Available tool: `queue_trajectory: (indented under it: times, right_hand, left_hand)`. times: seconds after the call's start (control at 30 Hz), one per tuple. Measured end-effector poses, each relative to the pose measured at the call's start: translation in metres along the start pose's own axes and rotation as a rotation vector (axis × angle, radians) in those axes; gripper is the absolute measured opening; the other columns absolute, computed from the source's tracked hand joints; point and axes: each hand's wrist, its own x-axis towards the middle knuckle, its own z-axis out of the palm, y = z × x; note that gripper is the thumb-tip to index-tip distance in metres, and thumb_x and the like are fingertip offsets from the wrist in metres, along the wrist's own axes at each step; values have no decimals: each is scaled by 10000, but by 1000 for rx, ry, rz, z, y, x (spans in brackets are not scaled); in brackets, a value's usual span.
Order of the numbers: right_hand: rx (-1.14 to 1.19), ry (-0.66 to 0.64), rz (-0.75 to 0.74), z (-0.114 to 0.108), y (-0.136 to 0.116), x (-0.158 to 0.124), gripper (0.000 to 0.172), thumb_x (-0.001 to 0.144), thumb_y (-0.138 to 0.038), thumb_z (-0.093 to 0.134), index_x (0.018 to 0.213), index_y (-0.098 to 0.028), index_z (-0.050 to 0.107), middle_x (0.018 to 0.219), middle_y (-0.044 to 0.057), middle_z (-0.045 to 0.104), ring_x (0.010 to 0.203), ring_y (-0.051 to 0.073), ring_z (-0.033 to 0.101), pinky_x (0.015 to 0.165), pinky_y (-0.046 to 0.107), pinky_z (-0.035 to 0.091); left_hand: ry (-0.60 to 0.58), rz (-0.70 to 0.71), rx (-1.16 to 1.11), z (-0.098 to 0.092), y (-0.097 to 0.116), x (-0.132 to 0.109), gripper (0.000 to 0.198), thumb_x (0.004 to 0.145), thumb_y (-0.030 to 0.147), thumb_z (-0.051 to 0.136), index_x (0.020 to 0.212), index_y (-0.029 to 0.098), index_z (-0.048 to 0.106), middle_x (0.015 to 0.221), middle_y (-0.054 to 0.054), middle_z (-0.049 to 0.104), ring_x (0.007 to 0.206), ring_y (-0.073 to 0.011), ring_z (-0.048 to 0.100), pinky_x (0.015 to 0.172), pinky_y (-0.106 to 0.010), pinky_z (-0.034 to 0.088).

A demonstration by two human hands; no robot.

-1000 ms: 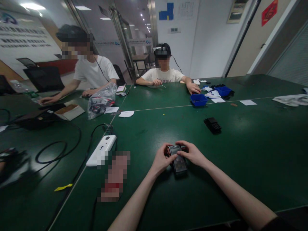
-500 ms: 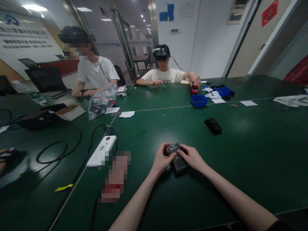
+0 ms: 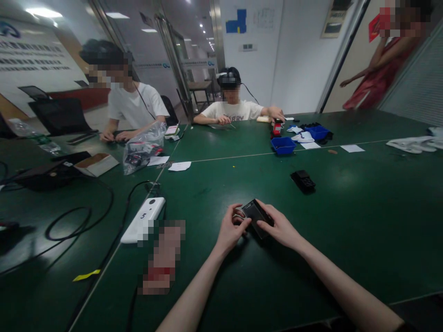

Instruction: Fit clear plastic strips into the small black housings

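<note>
A black, flat rectangular case (image 3: 255,216) with a small slot near its far end is held just over the green table in front of me. My right hand (image 3: 278,226) grips it from the right, thumb laid across its top face and fingers along the far side. On the left edge, the thumb of my left hand (image 3: 231,229) touches the case, its other fingers curled beside it and partly hidden. Farther off to the right lies another black device (image 3: 303,180), out of reach of both hands.
A white power strip (image 3: 143,220) marked 5 and a blurred pinkish item (image 3: 166,253) lie left, with black cables. Beyond are a plastic bag (image 3: 143,147), an open box (image 3: 97,163) and blue trays (image 3: 283,145). Two people sit across the table; another person stands at the far right.
The case has turned and tilted in my hands; my right hand now covers more of it, and the left fingers have loosened. A person has appeared by the door at the right.
</note>
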Motion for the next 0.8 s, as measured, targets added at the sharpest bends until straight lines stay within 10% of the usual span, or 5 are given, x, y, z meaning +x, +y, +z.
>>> queue_trajectory:
  times: [0.2,0.4,0.8]
  right_hand:
    - [-576,300,40,-51,21,-23,532,839,-276,439,1366,-276,363,1230,114,459,1122,272,464,942,460,403]
    - [-1023,327,180,-95,65,-65,569,805,-149,376,1365,-248,373,1268,164,433,1089,332,464,871,524,416]
    - [-1163,286,247,-100,76,-80,564,773,-107,355,1330,-161,429,1284,205,414,1088,348,467,874,541,412]
  left_hand:
    - [-5,-17,1,0,0,1,453,693,314,638,1066,186,415,824,20,444,557,-55,488,411,-165,468]
    - [-22,-19,54,-1,-1,1,395,707,321,616,1027,172,438,842,10,453,568,-56,491,412,-159,462]
    - [-38,-21,59,-2,-3,2,379,721,327,609,1022,168,443,827,11,461,556,-62,501,403,-174,465]
